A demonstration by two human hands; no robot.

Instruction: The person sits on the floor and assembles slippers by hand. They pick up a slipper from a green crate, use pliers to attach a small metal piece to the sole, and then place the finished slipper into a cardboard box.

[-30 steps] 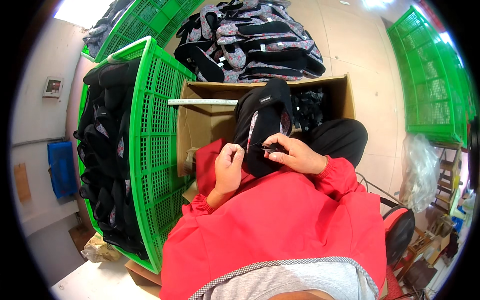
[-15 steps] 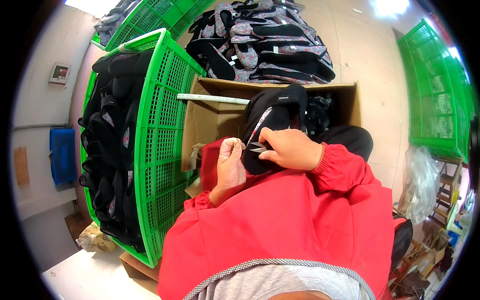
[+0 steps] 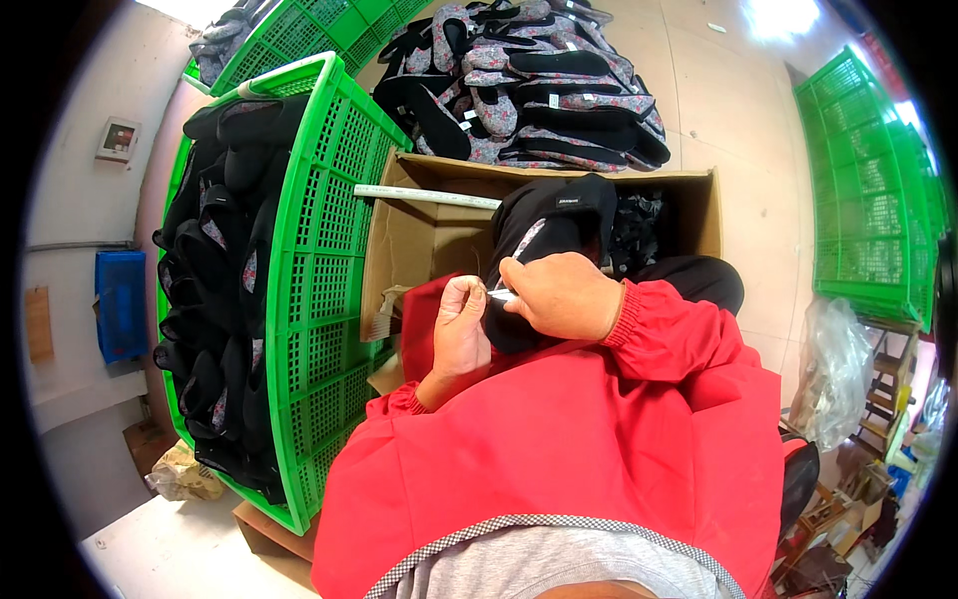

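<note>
I see a black slipper (image 3: 544, 235) held upright over my lap, its toe end reaching up in front of the open cardboard box (image 3: 419, 235) and its patterned lining showing as a pale strip down the middle. My left hand (image 3: 461, 334) grips the slipper's lower left edge, fingers (image 3: 464, 295) curled together and clamped on the material. My right hand (image 3: 561, 297) lies across the slipper just beside the left hand, its fingers pinched on a small pale tool (image 3: 502, 295) whose tip sits between the two hands; what kind of tool it is, I cannot tell. Red sleeves (image 3: 689, 339) cover both forearms down to the wrists. Inside the cardboard box, right of the slipper, lies a dark heap of more pieces (image 3: 639, 225), too shadowed to make out. A pale rod (image 3: 424, 196) rests across the box's left rim. Left of the box stands a tall green plastic crate (image 3: 324, 260) packed with black slippers (image 3: 215, 280). Beyond the box, on the floor, lies a pile of slippers with floral lining (image 3: 539, 90). Far right of the box, more green crates (image 3: 868, 200) are stacked against the wall, with a clear plastic bag (image 3: 833, 359) below them. A blue bin (image 3: 122, 304) sits far to the left of the tall crate
</note>
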